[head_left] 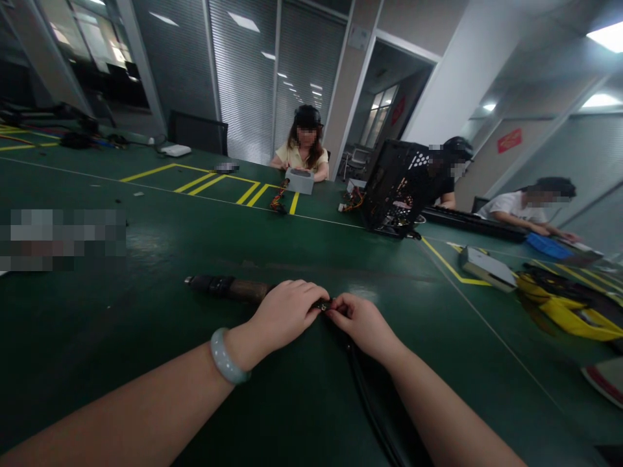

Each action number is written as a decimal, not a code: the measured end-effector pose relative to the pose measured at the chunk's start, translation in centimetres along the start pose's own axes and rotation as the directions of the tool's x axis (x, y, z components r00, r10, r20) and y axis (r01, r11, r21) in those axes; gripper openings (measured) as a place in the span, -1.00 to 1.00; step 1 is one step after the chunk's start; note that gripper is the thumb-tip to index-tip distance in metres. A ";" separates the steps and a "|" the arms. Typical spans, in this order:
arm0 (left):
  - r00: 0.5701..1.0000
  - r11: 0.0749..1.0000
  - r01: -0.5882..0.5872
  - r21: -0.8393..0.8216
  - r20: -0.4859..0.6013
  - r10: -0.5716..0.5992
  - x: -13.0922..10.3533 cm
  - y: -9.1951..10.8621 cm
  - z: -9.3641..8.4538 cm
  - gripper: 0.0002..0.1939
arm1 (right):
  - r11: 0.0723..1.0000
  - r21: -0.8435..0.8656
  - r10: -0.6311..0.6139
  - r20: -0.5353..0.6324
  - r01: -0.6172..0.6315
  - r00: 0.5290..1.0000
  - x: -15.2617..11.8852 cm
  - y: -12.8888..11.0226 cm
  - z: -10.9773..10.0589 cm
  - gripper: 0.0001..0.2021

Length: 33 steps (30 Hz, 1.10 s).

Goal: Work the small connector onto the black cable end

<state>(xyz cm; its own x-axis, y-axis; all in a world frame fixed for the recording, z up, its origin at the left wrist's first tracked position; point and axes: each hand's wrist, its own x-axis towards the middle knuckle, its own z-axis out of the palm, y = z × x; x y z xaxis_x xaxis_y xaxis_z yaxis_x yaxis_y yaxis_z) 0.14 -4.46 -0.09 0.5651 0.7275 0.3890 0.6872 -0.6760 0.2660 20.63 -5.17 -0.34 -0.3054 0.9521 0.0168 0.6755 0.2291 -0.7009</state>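
Note:
A long dark tool with a brown middle section (243, 290) lies on the green table, its metal tip pointing left. My left hand (289, 312) is wrapped over the tool's right end, fingers curled round it. Close beside it, my right hand (357, 321) pinches something small and dark at the same end; the fingertips hide most of it. A black cable (363, 383) runs from beneath my right hand down toward the bottom edge. Both hands nearly touch at the tool's end.
Across the green table (170, 363) a person handles a grey metal box (299, 181). An open black computer case (389, 194) stands back right, with two more people beyond. At right are a silver drive-like box (488, 268) and a yellow bag (569, 311). Yellow tape marks the tabletop.

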 end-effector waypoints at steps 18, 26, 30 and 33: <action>1.000 0.999 0.027 -0.022 -0.012 -0.027 0.0 -0.2 0.4 -0.80 | 1.000 -0.011 0.004 -0.004 -0.005 1.000 -0.1 0.0 -0.1 -0.89; 1.000 1.000 0.014 -0.022 -0.006 -0.014 0.0 -0.2 0.3 -0.89 | 1.000 -0.023 0.008 -0.025 -0.008 1.000 -0.1 -0.1 -0.2 -0.89; 1.000 1.000 0.019 -0.025 -0.004 -0.019 0.0 -0.1 0.3 -0.84 | 0.999 -0.025 0.021 -0.024 -0.021 0.999 -0.1 -0.2 -0.3 -0.89; 0.999 0.999 0.030 -0.011 -0.019 -0.030 -0.1 -0.2 0.4 -0.80 | 0.999 -0.033 0.023 -0.025 -0.024 0.999 -0.1 -0.2 -0.3 -0.88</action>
<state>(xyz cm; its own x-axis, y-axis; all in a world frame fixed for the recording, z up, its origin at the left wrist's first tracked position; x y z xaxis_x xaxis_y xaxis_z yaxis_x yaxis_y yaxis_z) 0.15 -4.35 -0.48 0.5350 0.7454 0.3976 0.6988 -0.6550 0.2876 20.70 -5.22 0.07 -0.2731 0.9618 0.0183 0.7045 0.2129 -0.6770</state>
